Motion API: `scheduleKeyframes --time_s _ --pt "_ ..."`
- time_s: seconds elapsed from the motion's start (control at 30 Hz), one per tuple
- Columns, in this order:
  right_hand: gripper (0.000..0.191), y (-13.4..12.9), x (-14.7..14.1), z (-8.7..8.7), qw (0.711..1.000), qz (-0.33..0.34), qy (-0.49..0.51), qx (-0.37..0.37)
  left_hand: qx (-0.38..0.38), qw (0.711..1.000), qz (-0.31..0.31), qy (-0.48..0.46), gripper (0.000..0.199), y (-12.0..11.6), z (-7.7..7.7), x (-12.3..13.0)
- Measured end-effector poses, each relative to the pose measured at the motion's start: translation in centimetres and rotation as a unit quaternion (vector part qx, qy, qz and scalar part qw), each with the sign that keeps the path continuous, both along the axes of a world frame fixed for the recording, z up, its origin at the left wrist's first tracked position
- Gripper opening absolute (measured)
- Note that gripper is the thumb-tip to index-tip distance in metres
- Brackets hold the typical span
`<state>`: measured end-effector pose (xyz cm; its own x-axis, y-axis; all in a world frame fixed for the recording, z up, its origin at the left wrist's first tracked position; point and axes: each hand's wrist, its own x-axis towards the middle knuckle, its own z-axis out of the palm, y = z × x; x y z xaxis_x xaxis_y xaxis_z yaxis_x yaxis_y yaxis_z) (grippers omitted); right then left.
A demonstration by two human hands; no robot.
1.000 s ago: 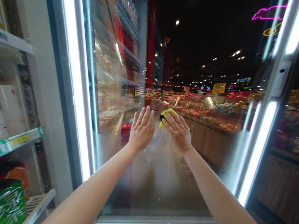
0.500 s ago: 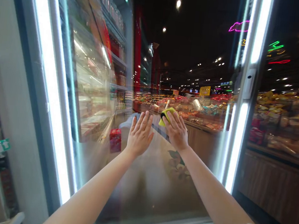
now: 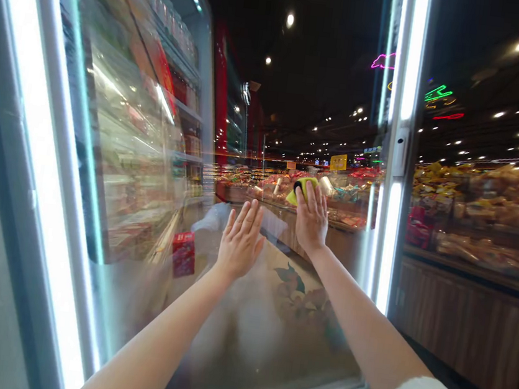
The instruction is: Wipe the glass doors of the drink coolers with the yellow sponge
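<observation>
A large glass door [image 3: 248, 330] with lit edges stands in front of me. My left hand [image 3: 239, 242] lies flat against or just before the pane, fingers stretched out and holding nothing. Up and to the right of it, my right hand [image 3: 312, 216] presses a yellow-green cloth [image 3: 304, 189] to the glass. A dark round patch shows on the cloth beside the fingers. Part of the cloth is hidden under the palm.
Bright light strips [image 3: 42, 163] run along the left side, and another light strip [image 3: 390, 247] runs down the door's right frame. A handle or lock [image 3: 400, 151] sits on that frame. A red box [image 3: 184, 253] shows in the glass. Beyond at right, packaged goods [image 3: 485, 226] fill a wooden counter.
My right hand has moved the cloth a little up and right across the glass. My left hand stays nearly in place. The view has turned to the right.
</observation>
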<state>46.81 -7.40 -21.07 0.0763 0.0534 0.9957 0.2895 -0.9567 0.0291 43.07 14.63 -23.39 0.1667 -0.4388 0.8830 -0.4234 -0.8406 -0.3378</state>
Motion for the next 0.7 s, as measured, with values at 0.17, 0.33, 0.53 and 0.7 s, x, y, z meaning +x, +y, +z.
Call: scheduleKeyframes --time_s 0.17,0.33,0.53,0.7 --pt "0.055 -2.8 -1.1 -5.2 0.992 0.009 0.030 -0.125 0.010 1.000 -0.011 0.013 0.075 -1.3 -0.2 -0.2" --pt "0.061 -8.2 0.0 -4.2 1.000 -0.003 -0.003 0.016 0.011 1.000 -0.026 0.000 0.074 -1.7 0.0 -0.2" --pt "0.057 -5.8 1.0 -0.8 0.997 -0.014 -0.029 0.068 0.010 0.999 -0.042 0.000 0.074 -3.9 0.3 0.3" --pt "0.055 -6.3 -0.2 -5.5 0.997 -0.017 0.021 -0.077 0.015 0.998 -0.053 0.001 0.073 -5.6 -0.3 0.8"
